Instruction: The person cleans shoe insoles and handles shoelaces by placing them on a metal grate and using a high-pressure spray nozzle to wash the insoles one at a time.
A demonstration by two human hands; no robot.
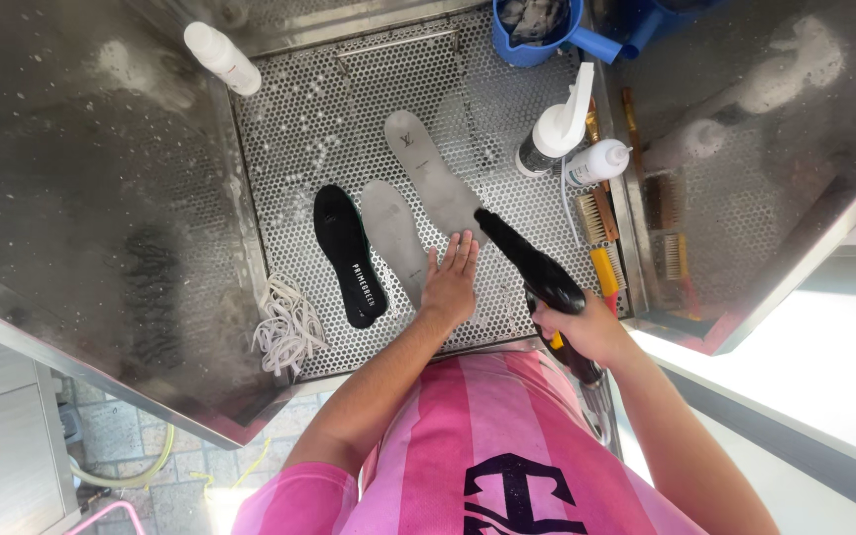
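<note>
flat and spread, a person's left hand point(451, 280) presses on the perforated metal tray point(299, 129) beside two grey insoles point(395, 238), while the right hand point(587, 327) is wrapped tight around the handle of a black spray gun point(530, 267), its nozzle aimed over the upper grey insole point(433, 173). from the left: a white bottle point(222, 57) at the tray's far corner, tangled white laces point(287, 325), a black insole point(347, 255), then the grey pair, spray bottles point(559, 124), brushes point(598, 218) and a blue jug point(537, 30).
</note>
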